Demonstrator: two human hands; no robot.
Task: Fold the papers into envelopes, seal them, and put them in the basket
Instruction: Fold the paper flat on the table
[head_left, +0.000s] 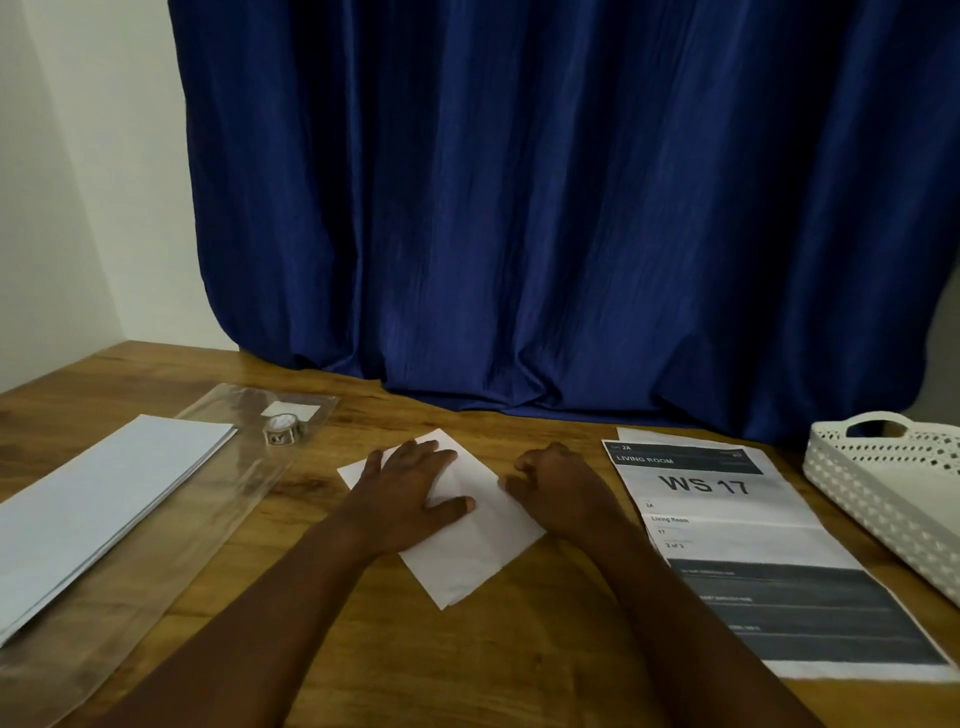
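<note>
Left hand (410, 488): your fingers lie flat and spread, pressing the folded paper (467, 540) onto the table (545, 639).
Right hand (558, 480): your fingers curl at the paper's right edge; whether they pinch it, you cannot tell.
Right of your right hand: printed sheet (753, 551), its edge near your wrist; beyond it the white basket (878, 499).
Left of your left hand: bare wood, then clear sleeve (171, 525), tape roll (280, 428), paper stack (98, 499).
Beyond both hands: open wood up to the blue curtain (571, 208).
</note>
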